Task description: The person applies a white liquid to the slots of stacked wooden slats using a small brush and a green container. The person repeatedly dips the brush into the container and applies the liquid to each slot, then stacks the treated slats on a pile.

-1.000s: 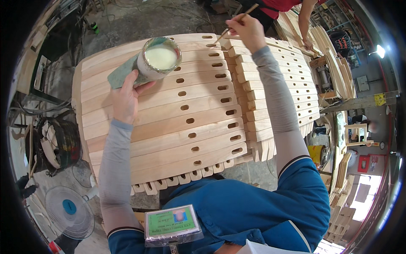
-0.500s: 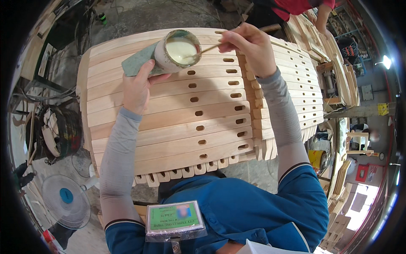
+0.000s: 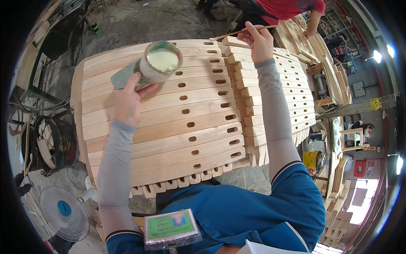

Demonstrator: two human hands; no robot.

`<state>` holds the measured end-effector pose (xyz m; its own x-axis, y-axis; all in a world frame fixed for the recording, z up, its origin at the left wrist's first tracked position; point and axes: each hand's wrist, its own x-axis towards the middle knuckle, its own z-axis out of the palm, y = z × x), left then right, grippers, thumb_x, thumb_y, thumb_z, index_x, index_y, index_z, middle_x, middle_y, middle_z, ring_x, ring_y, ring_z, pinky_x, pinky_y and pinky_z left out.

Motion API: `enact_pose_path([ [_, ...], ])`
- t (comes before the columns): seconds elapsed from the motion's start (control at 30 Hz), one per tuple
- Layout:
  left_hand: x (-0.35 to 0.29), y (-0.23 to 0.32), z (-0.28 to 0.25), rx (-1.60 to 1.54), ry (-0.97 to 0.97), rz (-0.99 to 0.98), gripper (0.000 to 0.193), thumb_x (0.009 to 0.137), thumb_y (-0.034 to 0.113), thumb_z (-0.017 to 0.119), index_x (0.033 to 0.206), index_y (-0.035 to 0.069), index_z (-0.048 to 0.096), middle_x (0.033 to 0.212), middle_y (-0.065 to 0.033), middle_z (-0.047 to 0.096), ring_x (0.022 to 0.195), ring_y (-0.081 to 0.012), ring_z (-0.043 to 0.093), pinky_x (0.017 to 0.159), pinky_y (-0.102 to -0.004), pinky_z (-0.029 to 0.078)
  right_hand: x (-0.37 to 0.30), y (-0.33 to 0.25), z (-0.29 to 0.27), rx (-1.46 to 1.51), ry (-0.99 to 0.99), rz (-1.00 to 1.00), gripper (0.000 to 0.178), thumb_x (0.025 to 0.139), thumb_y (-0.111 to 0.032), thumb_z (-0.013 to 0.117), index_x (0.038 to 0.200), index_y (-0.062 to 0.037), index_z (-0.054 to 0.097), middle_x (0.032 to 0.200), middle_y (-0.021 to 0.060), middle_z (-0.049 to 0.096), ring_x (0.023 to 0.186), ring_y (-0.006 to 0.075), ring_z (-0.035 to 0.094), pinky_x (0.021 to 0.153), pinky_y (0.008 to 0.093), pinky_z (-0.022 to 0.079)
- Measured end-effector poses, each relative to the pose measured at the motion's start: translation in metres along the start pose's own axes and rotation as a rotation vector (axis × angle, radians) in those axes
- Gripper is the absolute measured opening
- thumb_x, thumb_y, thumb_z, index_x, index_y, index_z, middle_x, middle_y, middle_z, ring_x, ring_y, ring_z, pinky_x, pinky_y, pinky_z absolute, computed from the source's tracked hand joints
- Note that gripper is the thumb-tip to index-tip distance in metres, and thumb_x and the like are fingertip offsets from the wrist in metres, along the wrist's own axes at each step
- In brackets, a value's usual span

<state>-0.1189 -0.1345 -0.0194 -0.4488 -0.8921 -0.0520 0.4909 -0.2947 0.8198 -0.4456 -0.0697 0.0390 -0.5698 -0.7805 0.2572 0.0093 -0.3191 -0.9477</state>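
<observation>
My left hand (image 3: 127,98) is closed around a round cup (image 3: 149,71) with a flat grey-green piece at its side. Creamy pale liquid (image 3: 163,59), like glue, fills the cup, which is tilted slightly toward me. Between the fingertips of my right hand (image 3: 259,42) is a thin wooden stick (image 3: 233,34), its whitish tip at the far slots of the slats. Pale wooden slats (image 3: 144,122) with oval slots lie side by side beneath both hands. To the right, a second row of slotted slats (image 3: 281,91) runs alongside, under my right forearm.
A person in a red shirt (image 3: 287,7) stands at the far right, by more stacked wood. On the left are a dark round drum (image 3: 63,142) and a fan (image 3: 64,207). A green bottle (image 3: 95,28) stands on the floor at the far left.
The stick has come out of the cup, and my right hand has moved it away to the far slots. My left hand and the cup have shifted slightly left and lower in view.
</observation>
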Motion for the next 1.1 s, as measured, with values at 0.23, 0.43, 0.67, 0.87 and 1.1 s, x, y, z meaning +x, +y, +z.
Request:
enact_pose_path([
  [0.23, 0.01, -0.003, -0.013, -0.018, 0.015, 0.06, 0.025, 0.084, 0.007, 0.048, 0.107, -0.002, 0.049, 0.106, -0.011, 0.054, 0.09, -0.0226, 0.058, 0.074, -0.0385, 0.054, 0.033, 0.021, -0.014, -0.288, 0.032, -0.025, 0.022, 0.078, -0.014, 0.065, 0.077, 0.0023, 0.05, 0.07, 0.0121, 0.059, 0.058, 0.0185, 0.061, 0.052, 0.0273, 0.054],
  [0.43, 0.012, -0.003, -0.015, -0.012, 0.005, 0.069, 0.025, 0.084, 0.007, 0.049, 0.107, -0.002, 0.049, 0.105, -0.0112, 0.054, 0.09, -0.0228, 0.058, 0.074, -0.0386, 0.055, 0.039, 0.024, 0.004, -0.401, 0.007, -0.13, 0.022, 0.079, -0.015, 0.065, 0.079, 0.002, 0.052, 0.07, 0.0113, 0.059, 0.056, 0.0163, 0.061, 0.051, 0.0255, 0.053],
  [0.67, 0.013, -0.005, -0.01, -0.046, -0.02, 0.042, 0.025, 0.084, 0.007, 0.049, 0.107, -0.002, 0.049, 0.105, -0.0108, 0.054, 0.09, -0.0226, 0.058, 0.075, -0.039, 0.054, 0.052, 0.041, 0.018, -1.019, -0.059, -0.301, 0.028, 0.078, -0.028, 0.064, 0.076, -0.0014, 0.056, 0.059, 0.0094, 0.06, 0.057, 0.0163, 0.062, 0.053, 0.0278, 0.049],
  [0.87, 0.01, -0.002, -0.018, -0.014, -0.004, 0.063, 0.024, 0.084, 0.008, 0.049, 0.106, -0.002, 0.05, 0.105, -0.0097, 0.054, 0.092, -0.0221, 0.057, 0.076, -0.0388, 0.054, 0.043, 0.037, 0.048, -0.847, -0.211, -0.222, 0.028, 0.078, -0.027, 0.064, 0.076, -0.0002, 0.056, 0.061, 0.0095, 0.06, 0.055, 0.0164, 0.062, 0.053, 0.0276, 0.048],
  [1.1, 0.011, -0.003, -0.016, -0.018, 0.008, 0.047, 0.024, 0.084, 0.007, 0.049, 0.106, -0.002, 0.05, 0.106, -0.0098, 0.055, 0.091, -0.0224, 0.058, 0.075, -0.039, 0.054, 0.038, 0.03, 0.054, -0.929, -0.188, -0.232, 0.036, 0.076, -0.03, 0.066, 0.076, 0.0034, 0.054, 0.063, 0.0109, 0.059, 0.053, 0.0154, 0.061, 0.049, 0.0261, 0.05],
])
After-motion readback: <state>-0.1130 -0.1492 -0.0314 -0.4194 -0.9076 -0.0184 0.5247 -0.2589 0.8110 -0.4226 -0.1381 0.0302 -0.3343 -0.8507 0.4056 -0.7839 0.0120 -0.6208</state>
